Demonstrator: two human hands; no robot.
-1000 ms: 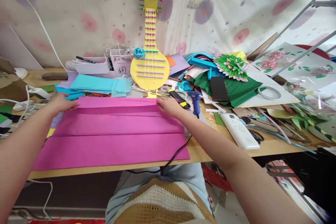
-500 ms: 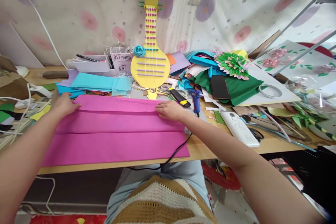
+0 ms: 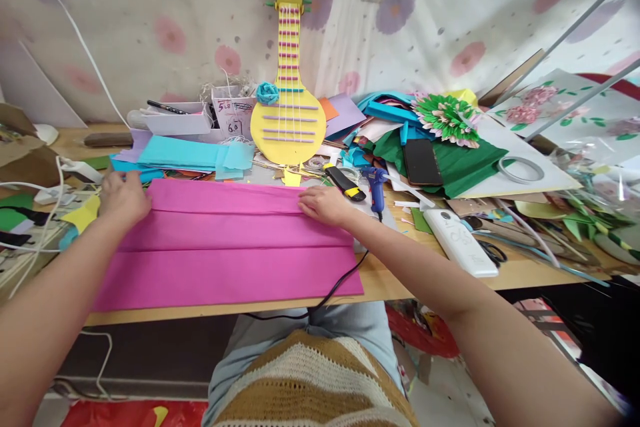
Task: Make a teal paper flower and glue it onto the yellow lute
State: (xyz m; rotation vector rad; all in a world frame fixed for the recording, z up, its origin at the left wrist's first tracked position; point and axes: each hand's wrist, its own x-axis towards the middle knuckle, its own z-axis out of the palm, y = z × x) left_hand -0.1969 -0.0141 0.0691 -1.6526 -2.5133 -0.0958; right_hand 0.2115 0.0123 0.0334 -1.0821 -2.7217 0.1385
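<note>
A wide sheet of pink paper (image 3: 230, 273) lies at the table's front, with creases running across it and a folded strip along its far side. My left hand (image 3: 124, 200) is at the far left corner of the sheet, fingers bent around the edge; the fingertips are partly hidden. Toward the right end of the folded strip, my right hand (image 3: 325, 205) holds the fold's lip with its fingers together, thumb out of sight. Between the hands the lip stands slightly raised.
A yellow paper lute (image 3: 289, 127) leans on the back curtain. Blue paper (image 3: 180, 155) lies behind the sheet. Right of it are a box cutter (image 3: 345, 183), a blue glue gun (image 3: 376, 190), a phone (image 3: 423, 162) and a white power bank (image 3: 460, 243). A black cord (image 3: 345, 278) crosses the sheet's right corner.
My left hand has shifted slightly along the sheet's corner, its fingers more bent and raised. My right hand keeps its place on the fold. The view has tilted a little.
</note>
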